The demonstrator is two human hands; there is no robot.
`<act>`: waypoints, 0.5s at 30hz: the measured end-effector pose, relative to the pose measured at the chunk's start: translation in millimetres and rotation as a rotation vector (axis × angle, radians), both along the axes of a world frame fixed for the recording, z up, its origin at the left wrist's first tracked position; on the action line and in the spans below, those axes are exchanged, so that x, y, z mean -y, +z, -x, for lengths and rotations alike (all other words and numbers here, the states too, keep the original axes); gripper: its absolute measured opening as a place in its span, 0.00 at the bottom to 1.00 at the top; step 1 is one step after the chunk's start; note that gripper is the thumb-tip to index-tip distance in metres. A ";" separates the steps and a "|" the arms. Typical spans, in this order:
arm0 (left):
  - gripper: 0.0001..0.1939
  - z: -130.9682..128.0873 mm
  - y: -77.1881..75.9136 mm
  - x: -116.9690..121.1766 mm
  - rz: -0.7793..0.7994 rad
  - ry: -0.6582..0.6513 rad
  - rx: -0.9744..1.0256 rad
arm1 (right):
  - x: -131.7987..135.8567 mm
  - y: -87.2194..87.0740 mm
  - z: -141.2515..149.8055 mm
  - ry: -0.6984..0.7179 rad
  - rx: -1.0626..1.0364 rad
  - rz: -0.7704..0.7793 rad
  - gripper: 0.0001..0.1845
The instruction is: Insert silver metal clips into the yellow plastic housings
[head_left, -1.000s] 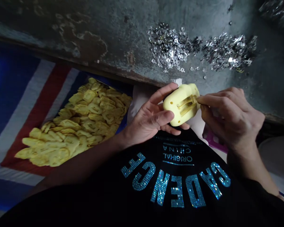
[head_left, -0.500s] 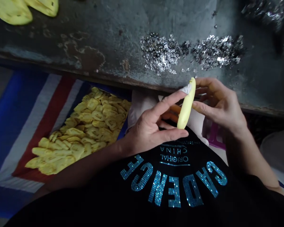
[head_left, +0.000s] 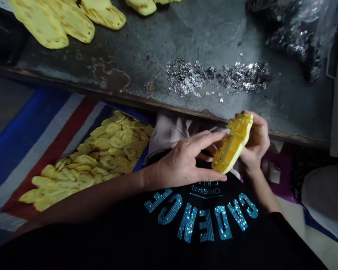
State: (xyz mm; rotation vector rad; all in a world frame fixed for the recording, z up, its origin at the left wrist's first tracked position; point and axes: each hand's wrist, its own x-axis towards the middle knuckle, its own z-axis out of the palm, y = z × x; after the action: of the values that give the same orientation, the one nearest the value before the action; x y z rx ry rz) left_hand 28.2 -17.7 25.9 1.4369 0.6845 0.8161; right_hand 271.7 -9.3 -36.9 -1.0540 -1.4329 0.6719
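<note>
Item, as I view it remotely: yellow moulded plastic shell, gripped by right hand, hollow face turned toward left hand, thumb and forefinger spread around it.

We're looking at a small assembly workshop here, with a worn, stained bench carrying heaps of tiny metal clips and a bulging plastic bag, while yellow moulded plastic pieces are lying piled on a striped sheet below it.
</note>
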 end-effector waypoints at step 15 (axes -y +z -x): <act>0.33 70.4 -36.0 -1.0 0.224 0.306 0.052 | -73.0 36.2 35.8 0.423 0.274 -0.024 0.35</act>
State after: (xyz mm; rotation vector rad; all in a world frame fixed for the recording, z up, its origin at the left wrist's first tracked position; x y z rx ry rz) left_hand -42.2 -16.6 -10.1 1.1201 0.9397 0.9763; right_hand 236.0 63.7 -0.7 -0.8521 -1.9268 0.8299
